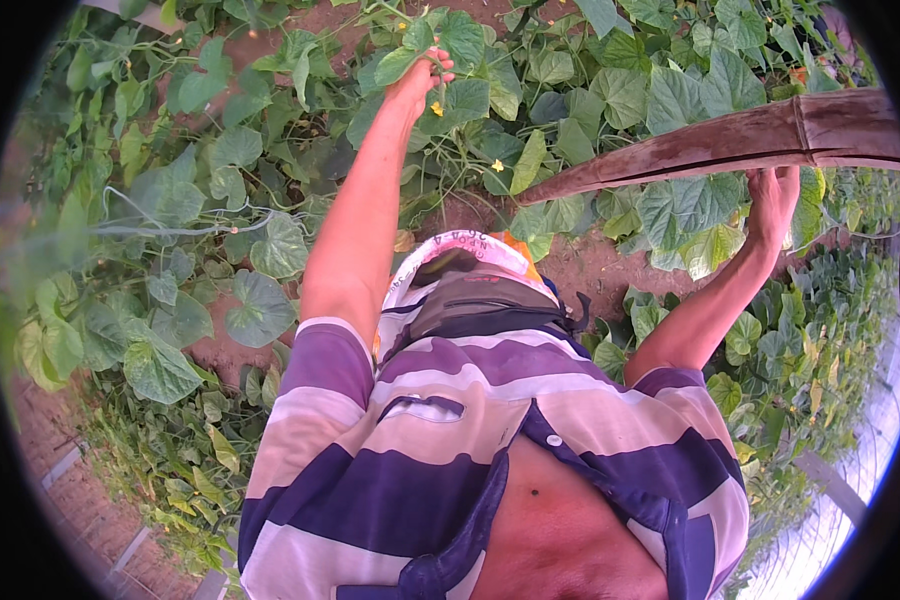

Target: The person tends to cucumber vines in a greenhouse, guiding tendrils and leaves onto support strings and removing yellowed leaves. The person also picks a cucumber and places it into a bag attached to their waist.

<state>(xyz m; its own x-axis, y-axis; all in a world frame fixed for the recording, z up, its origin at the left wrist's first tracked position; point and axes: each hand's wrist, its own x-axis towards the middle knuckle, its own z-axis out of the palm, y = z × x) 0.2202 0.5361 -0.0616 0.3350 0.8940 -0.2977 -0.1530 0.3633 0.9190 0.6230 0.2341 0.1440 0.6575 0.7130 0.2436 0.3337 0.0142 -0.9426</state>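
Observation:
My left hand [428,76] reaches out to the far middle, its fingers closed around a green vine shoot [440,58] with broad leaves and a small yellow flower [437,108] hanging beside it. The plants look like cucumber vines. On the right, my right hand [773,200] grips a brown bamboo pole [690,147] from its near side; the fingertips are hidden behind the pole. The pole slants from the right edge toward the middle, its thin end low among the leaves.
A white printed sack [410,262] hangs open at my waist, with a dark bag [485,305] against it. Dense vines [260,310] grow on both sides, with brown soil [595,275] between them. A pale string [185,230] crosses at the left.

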